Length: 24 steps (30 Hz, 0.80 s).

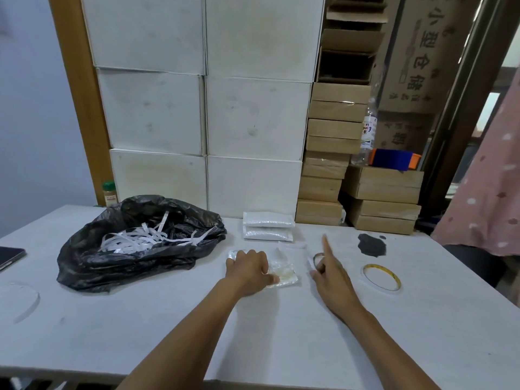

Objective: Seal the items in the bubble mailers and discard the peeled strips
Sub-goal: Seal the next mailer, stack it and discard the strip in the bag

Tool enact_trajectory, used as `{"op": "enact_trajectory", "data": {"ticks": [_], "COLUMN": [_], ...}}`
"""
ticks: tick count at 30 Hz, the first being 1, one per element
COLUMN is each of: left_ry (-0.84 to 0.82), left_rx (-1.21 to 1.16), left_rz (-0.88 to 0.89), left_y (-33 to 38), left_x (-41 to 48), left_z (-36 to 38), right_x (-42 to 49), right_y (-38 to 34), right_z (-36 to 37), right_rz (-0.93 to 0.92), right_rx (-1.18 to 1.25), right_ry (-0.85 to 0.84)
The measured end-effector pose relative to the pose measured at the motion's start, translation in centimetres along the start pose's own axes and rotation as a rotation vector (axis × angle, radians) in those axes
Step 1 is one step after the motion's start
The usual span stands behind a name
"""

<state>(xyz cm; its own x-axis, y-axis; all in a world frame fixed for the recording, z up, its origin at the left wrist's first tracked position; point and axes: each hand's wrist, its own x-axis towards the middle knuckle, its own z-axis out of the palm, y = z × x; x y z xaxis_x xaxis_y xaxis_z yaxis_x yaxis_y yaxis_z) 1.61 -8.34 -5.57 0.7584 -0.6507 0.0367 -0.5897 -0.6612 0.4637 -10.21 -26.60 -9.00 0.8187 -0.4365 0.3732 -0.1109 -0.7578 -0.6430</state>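
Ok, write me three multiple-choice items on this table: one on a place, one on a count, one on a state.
1. The left hand rests on: A) a packet on the table; B) the phone; C) the tape roll.
2. White mailers by the white boxes: A) one; B) two; C) five.
3. The black bag is: A) tied shut; B) folded flat; C) open.
Answers: 1 A, the hand lies on the packet. 2 B, two mailers show, one nearer than the other. 3 C, the bag gapes, with white strips inside.
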Motion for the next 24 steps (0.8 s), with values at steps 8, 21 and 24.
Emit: {"op": "enact_trajectory", "data": {"ticks": [8,21,24], "left_ry": [0.055,0.134,0.119], "left_rx": [-0.088,-0.042,-0.027], "left_rz": [0.023,0.08,0.083], "left_y": [-0.6,-1.3,-1.1], "left_x": [0.0,-0.2,-0.4], "left_z": [0.6,1.5,1.5], "right_x": [0.1,-1.1,-0.4], "right_y": [0.5,-3.4,-3.5], "right_z": [0.7,0.8,1.4], "right_rz": [0.055,0.012,0.067], "right_rx": [-0.083,0.106,0.247], "right_ry": [0.035,-0.108,-0.12]}}
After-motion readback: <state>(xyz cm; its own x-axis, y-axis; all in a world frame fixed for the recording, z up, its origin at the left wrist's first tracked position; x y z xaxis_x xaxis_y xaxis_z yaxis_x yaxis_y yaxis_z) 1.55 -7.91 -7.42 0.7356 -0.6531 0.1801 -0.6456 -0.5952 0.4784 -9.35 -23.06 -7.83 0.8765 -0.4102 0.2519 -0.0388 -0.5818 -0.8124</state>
